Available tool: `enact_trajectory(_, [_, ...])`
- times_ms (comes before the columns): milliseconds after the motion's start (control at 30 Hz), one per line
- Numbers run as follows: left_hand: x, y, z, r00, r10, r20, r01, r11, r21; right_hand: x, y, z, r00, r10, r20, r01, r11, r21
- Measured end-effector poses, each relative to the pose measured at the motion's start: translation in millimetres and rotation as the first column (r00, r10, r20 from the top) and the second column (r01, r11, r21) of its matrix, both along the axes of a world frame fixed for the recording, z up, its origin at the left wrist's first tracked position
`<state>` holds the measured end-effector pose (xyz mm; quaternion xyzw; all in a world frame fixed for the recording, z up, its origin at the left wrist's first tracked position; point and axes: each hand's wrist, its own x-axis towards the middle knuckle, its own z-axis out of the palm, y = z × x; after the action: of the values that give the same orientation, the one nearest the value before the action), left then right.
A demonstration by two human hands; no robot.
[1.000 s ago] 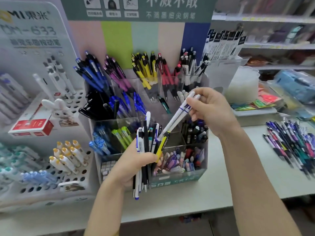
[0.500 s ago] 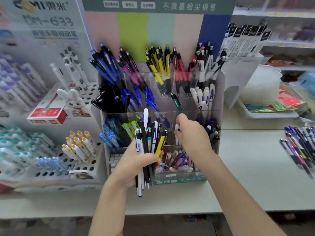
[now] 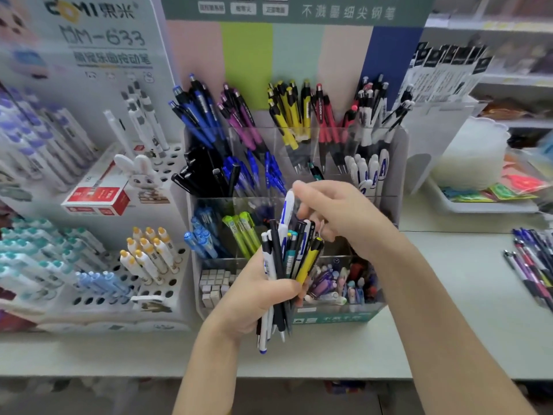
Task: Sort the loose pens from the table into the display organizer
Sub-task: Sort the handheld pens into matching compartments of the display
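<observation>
Left hand (image 3: pixel 254 298) grips slim pens (image 3: pixel 308 262) (smooth plastic); right hand (image 3: pixel 344 217) pinches white pen (image 3: pixel 288 211).

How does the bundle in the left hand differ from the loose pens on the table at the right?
The mixed bundle of white, black and yellow pens stands upright, gripped by the left hand; the loose purple, blue and red pens lie flat on the pale table, untouched. Both mix several colours.

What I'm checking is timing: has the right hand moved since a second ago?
Yes. The right hand came left and nearer, from the display organizer's back-right corner to the left hand's pen bundle.
</observation>
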<state>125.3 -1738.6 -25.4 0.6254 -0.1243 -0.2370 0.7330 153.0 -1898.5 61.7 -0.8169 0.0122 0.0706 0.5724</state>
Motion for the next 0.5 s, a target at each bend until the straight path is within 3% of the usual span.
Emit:
enact_trajectory(67, [-2, -1, 2, 1.0, -0.016, 0.005, 0.016, 1.0, -0.005, 7, 1, 1, 0.994, 0.106, -0.029, -0.108, 0.992, -0.067])
enact_trajectory(167, [-1, -2, 9, 0.999, -0.042, 0.021, 0.043, 0.999, -0.024, 11, 2, -3, 0.993, 0.1, 0.056, -0.098, 0.995, -0.034])
enact_trajectory(367, [5, -2, 18, 0.993, -0.119, 0.006, 0.119, 0.992, -0.04, 15, -2, -1, 0.983, -0.119, 0.137, 0.081, 0.964, 0.254])
enact_trajectory(500, [0, 1, 11, 0.992, -0.128, -0.02, 0.128, 0.992, -0.005, 12, -18, 23, 0.872, -0.397, 0.287, 0.246, 0.861, 0.445])
